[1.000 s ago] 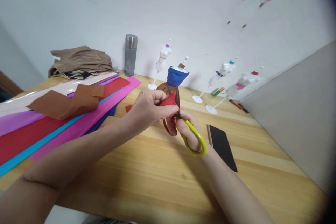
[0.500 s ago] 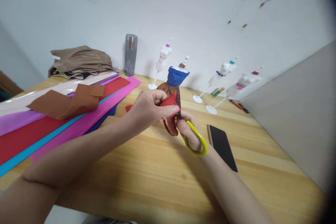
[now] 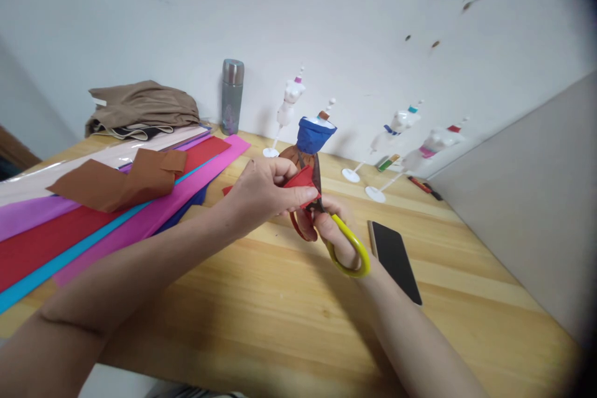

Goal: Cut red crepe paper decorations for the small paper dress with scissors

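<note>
My left hand (image 3: 273, 189) pinches a small piece of red fabric (image 3: 301, 183) between thumb and fingers. Yellow-handled scissors (image 3: 357, 255) are in my right hand (image 3: 336, 230), with the thumb through the yellow loop. Their dark blades point up, away from me, and are parted around the red fabric. A red loop hangs below my hands. Just behind stands a small mannequin with a blue top (image 3: 316, 135) and a brown skirt (image 3: 293, 154), its lower part hidden by my hands and the scissors.
Coloured fabric strips (image 3: 186, 189) and a brown piece (image 3: 112, 183) lie at the left, beside a folded tan cloth (image 3: 149, 106). A grey flask (image 3: 232, 99) stands at the back. White mannequins (image 3: 403, 121) stand behind; a phone (image 3: 395, 261) lies at right.
</note>
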Action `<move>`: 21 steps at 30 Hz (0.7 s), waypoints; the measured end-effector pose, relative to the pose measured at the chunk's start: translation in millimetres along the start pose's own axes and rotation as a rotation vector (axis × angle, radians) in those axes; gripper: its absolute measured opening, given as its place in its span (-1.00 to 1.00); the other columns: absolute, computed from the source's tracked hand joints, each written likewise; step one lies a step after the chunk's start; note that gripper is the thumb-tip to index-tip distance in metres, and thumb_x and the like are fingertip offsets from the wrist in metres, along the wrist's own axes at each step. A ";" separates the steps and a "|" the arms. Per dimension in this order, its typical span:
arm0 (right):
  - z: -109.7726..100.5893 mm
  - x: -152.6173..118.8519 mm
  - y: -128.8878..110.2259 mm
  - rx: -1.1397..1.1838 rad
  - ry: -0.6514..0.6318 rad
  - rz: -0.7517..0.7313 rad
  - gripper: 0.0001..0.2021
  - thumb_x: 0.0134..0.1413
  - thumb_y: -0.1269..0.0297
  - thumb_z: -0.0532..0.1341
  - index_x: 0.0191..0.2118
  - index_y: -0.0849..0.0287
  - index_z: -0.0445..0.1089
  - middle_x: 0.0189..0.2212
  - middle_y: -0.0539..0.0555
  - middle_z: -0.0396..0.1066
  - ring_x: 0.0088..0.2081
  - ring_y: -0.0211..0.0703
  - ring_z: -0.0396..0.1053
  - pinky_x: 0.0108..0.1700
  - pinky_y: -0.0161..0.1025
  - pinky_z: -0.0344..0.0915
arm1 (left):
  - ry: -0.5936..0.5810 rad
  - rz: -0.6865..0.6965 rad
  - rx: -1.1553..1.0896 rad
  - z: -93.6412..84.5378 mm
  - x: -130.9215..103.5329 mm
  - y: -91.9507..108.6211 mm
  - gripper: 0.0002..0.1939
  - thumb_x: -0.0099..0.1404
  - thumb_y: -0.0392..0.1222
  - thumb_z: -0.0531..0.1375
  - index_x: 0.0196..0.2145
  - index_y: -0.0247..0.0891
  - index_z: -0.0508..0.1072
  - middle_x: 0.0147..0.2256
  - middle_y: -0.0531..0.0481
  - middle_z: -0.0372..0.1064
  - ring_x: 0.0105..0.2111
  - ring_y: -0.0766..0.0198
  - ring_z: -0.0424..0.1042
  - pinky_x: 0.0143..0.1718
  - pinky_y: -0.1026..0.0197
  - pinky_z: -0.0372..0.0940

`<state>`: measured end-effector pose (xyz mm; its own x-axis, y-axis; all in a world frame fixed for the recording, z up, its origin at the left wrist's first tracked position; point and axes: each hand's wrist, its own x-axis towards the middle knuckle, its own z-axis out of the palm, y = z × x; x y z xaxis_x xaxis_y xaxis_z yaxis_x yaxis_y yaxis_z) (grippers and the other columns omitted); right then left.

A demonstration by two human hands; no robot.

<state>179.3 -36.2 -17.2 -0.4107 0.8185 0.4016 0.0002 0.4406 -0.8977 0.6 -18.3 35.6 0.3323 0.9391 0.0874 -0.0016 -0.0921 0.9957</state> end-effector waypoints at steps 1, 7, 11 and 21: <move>0.0 0.0 0.3 0.003 -0.003 -0.007 -0.51 0.27 -0.27 0.23 -0.27 0.12 0.51 -0.60 -0.09 0.19 -0.57 -0.24 0.08 -0.46 -0.17 -0.01 | 0.000 0.000 -0.003 0.1 0.1 0.1 -0.78 0.04 -0.20 0.35 -0.57 -0.27 0.36 -0.64 0.10 0.37 -0.61 0.45 0.31 -0.57 0.38 0.21; 0.8 0.5 1.9 0.013 -0.006 -0.031 -0.51 0.28 -0.25 0.22 -0.29 0.15 0.49 -0.59 -0.10 0.18 -0.58 -0.27 0.07 -0.48 -0.20 -0.01 | 0.017 -0.041 -0.036 2.4 -1.9 5.4 -0.78 0.03 -0.23 0.34 -0.59 -0.27 0.35 -0.66 0.12 0.35 -0.62 0.46 0.31 -0.55 0.38 0.22; 0.3 0.0 4.2 0.012 -0.012 -0.030 -0.49 0.29 -0.27 0.21 -0.28 0.14 0.49 -0.59 -0.10 0.16 -0.59 -0.26 0.09 -0.48 -0.19 -0.01 | 0.034 -0.027 -0.031 3.1 -2.5 4.0 -0.78 0.01 -0.21 0.35 -0.60 -0.28 0.37 -0.66 0.12 0.35 -0.61 0.45 0.31 -0.57 0.38 0.18; 0.5 -0.2 3.5 0.048 -0.009 -0.017 -0.53 0.27 -0.27 0.24 -0.28 0.07 0.52 -0.60 -0.09 0.16 -0.60 -0.24 0.06 -0.49 -0.15 -0.04 | 0.024 -0.032 -0.038 2.1 -1.5 4.1 -0.78 0.02 -0.23 0.36 -0.59 -0.28 0.37 -0.65 0.12 0.36 -0.61 0.46 0.32 -0.57 0.39 0.20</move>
<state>178.9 -35.1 -20.5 -0.4185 0.8077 0.4153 -0.0504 0.4360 -0.8986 2.1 -20.8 39.5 0.3102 0.9490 0.0562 -0.0270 -0.0502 0.9984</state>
